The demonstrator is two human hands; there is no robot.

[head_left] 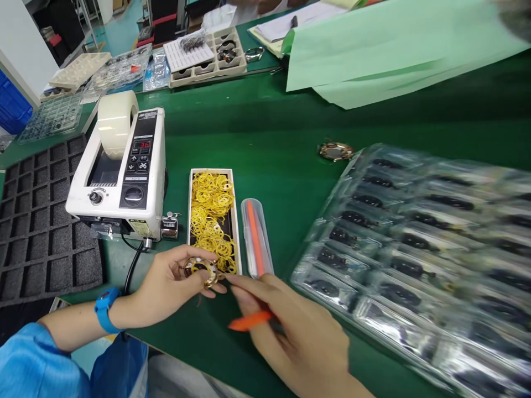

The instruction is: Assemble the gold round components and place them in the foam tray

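My left hand (170, 284) is closed around a gold-rimmed watch case (201, 268), which shows a yellow ring inside its rim. The case is tilted and held in the fingertips, just in front of the white box (237, 243). Thin yellow rings (211, 207) with small tabs fill that box in a tangle. My right hand (296, 326), a little blurred, has an orange pointed tool (251, 320) tucked in its curled fingers. Its index fingertip reaches the right edge of the case; whether it pinches something small there I cannot make out.
Left of the box stands a white tape dispenser (155, 149) with a small tally counter (170, 225). A clear case with an orange stick (257, 237) lies beside the box. Clear trays of dark parts (373, 265) cover the right side; another gold-rimmed piece (335, 151) lies beyond.
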